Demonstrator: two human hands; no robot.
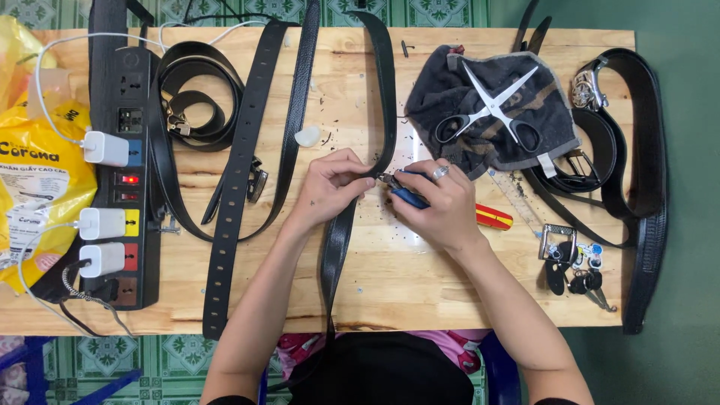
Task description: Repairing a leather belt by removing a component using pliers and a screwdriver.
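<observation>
Black belt point(339, 232) runs down the middle of the wooden desk point(420, 277), from the far edge past both hands and off the near edge toward the person's lap. The left hand point(330, 187) pinches the strap between thumb and fingers where it bends. The right hand point(442, 202), a ring on one finger, is clenched around a blue-handled tool point(409, 196) whose metal tip meets the belt just beside the left fingertips; what kind of tool it is cannot be told. Small dark crumbs lie scattered on the wood around the hands. Left of the hands lies a punched belt point(229, 217) with a row of holes, and beyond it a coiled belt point(199, 97). A black power strip point(129, 172) with white chargers sits near the left edge, beside a yellow bag point(37, 157). Behind the right hand, scissors point(491, 109) rest open on a dark cloth point(525, 90). A red marker point(493, 217) peeks out just beside the right wrist, a bunch of keys point(577, 270) lies further right, and more belts point(637, 180) curl at the right edge.
</observation>
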